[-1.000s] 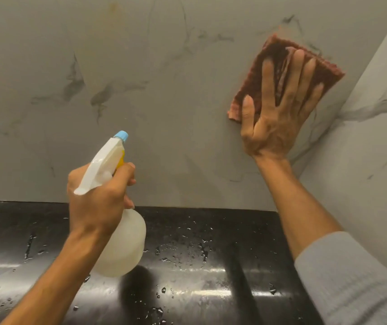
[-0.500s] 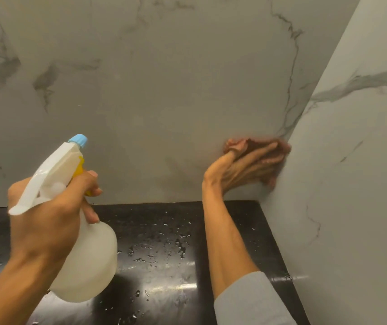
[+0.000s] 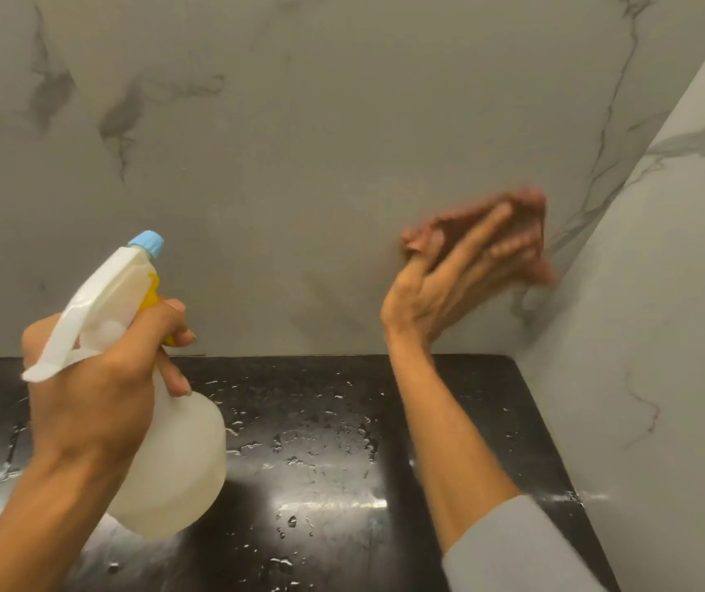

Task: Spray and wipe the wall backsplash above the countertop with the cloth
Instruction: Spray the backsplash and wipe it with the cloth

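Note:
My right hand presses a reddish-brown cloth flat against the grey marbled backsplash, low and close to the right corner. Hand and cloth are motion-blurred, and most of the cloth is hidden under my fingers. My left hand grips a white spray bottle by its neck, with a finger over the yellow trigger. The bottle's blue nozzle points up toward the wall, and the bottle hangs above the counter at the left.
A glossy black countertop runs below the wall, dotted with water drops. A marbled side wall closes the corner on the right. A grey sleeve covers my right forearm.
My right hand swept the cloth from high on the wall down into the lower right corner, then slightly back up and left. My left hand kept hold of the spray bottle.

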